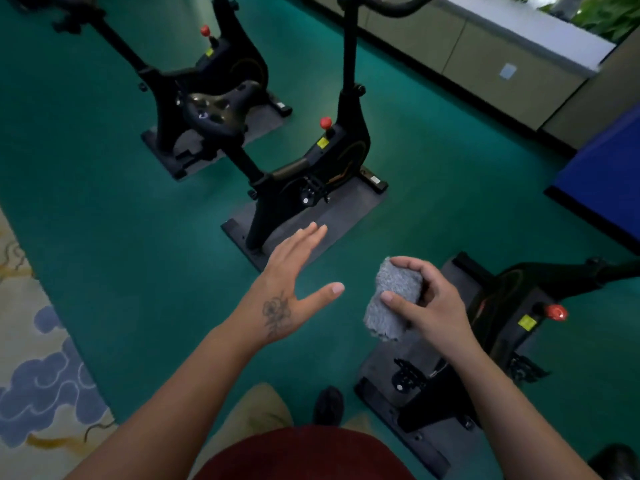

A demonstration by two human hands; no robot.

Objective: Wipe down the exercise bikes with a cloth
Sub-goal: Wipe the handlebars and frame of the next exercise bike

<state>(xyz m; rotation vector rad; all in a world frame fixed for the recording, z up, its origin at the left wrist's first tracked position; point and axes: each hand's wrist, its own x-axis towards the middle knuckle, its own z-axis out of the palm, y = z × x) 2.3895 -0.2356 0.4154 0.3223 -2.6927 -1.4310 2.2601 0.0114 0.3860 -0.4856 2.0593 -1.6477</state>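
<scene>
Green gym floor [104, 188] carries three black bikes: one just ahead [311, 168], one behind it [207, 84], one at the right [485, 341]. My right hand [429, 306] pinches a folded grey cloth [391, 299], thumb on its face and fingers curled over the top edge, clear of every bike. My left hand [291, 289] hangs spread and empty. That cloth looks soft, light and floppy; I judge a bunched grip suits wiping best.
</scene>
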